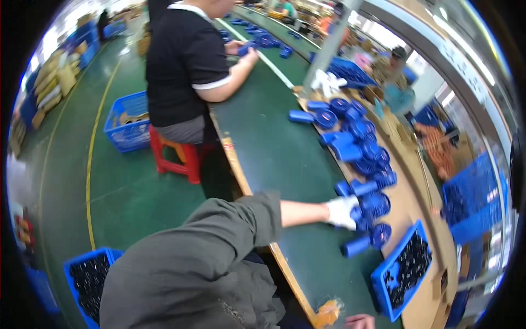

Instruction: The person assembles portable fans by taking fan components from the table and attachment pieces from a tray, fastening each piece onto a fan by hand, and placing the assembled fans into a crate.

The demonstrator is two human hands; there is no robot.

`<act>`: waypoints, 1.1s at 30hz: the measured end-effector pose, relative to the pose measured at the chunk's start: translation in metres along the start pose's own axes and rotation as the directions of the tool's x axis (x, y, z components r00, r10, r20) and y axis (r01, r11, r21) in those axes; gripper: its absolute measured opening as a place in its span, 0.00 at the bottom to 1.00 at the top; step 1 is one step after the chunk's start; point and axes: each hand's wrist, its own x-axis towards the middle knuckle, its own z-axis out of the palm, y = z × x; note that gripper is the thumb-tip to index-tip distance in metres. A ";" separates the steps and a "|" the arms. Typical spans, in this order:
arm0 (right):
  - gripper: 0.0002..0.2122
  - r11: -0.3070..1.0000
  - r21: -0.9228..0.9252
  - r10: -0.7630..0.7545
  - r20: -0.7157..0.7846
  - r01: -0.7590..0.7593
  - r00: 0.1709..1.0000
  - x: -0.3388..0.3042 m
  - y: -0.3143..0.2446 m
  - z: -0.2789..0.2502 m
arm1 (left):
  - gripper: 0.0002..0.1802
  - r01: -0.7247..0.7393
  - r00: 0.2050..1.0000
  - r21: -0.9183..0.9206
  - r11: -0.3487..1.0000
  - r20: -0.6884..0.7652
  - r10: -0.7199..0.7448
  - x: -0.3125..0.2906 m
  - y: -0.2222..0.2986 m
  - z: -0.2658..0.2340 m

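My left hand (342, 213), in a white glove, stretches across the green bench and has its fingers round a blue plastic part lying in a row. The glove hides much of that part. Similar blue parts (375, 204), each with a round head and a stubby handle like a handheld fan, lie touching one another along the bench's far side. One more blue part (357, 246) is just nearer than the glove. Of my right hand (360, 322) only some bare fingers show at the lower edge; what they hold is out of sight.
A blue bin (378, 277) of small black pieces stands at the right; another blue bin (68, 268) is at lower left. An orange item in clear plastic (329, 313) lies by the bench edge. A co-worker (181, 71) sits on a red stool (192, 164) beyond my arm.
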 end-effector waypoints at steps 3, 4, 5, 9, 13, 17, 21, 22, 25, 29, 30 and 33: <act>0.11 0.788 -0.581 -0.246 0.003 0.201 0.969 0.091 0.033 -0.022 | 0.41 -0.016 0.995 0.006 1.000 0.100 0.015 -0.026 0.007 -0.005; 0.14 0.770 -0.609 -0.199 0.051 0.188 0.979 0.117 0.056 -0.032 | 0.40 -0.085 0.990 0.067 0.994 0.120 0.076 -0.037 0.016 -0.017; 0.13 0.717 -0.643 -0.237 0.139 0.270 0.962 0.139 0.056 -0.029 | 0.39 -0.140 0.983 0.132 0.981 0.137 0.121 -0.046 0.016 -0.028; 0.10 0.533 -0.792 0.142 0.431 0.298 0.891 0.196 0.130 -0.044 | 0.32 -0.490 0.872 0.514 0.704 0.284 0.399 -0.052 0.009 -0.049; 0.10 0.480 -0.837 0.193 0.393 0.263 0.899 0.213 0.158 -0.041 | 0.27 -0.557 0.830 0.513 0.653 0.307 0.467 -0.084 0.008 -0.048; 0.09 0.541 -0.808 0.150 0.367 0.235 0.918 0.214 0.164 -0.051 | 0.36 -0.553 0.833 0.555 0.621 0.363 0.418 -0.104 0.022 -0.042; 0.06 0.930 -0.362 0.117 0.115 -0.068 0.986 0.201 0.126 -0.035 | 0.35 -0.569 0.810 0.547 0.614 0.246 0.532 -0.122 0.010 -0.018; 0.06 0.910 -0.409 0.130 0.136 -0.064 0.982 0.208 0.133 -0.044 | 0.35 -0.570 0.809 0.546 0.613 0.244 0.535 -0.123 0.015 -0.018; 0.08 0.985 0.030 0.173 -0.096 -0.171 0.980 0.205 0.128 -0.039 | 0.32 -0.599 0.798 0.485 0.637 0.294 0.527 -0.129 0.031 -0.014; 0.14 0.882 0.447 0.251 -0.175 -0.150 0.952 0.200 0.140 -0.048 | 0.27 -0.671 0.719 0.511 0.537 0.272 0.639 -0.135 0.041 0.000; 0.14 0.881 0.446 0.255 -0.171 -0.156 0.952 0.198 0.139 -0.044 | 0.27 -0.630 0.753 0.504 0.591 0.211 0.623 -0.138 0.043 -0.001; 0.19 0.962 0.271 0.111 -0.263 -0.037 0.958 0.190 0.142 -0.031 | 0.28 -0.542 0.826 0.493 0.680 0.167 0.538 -0.142 0.046 -0.001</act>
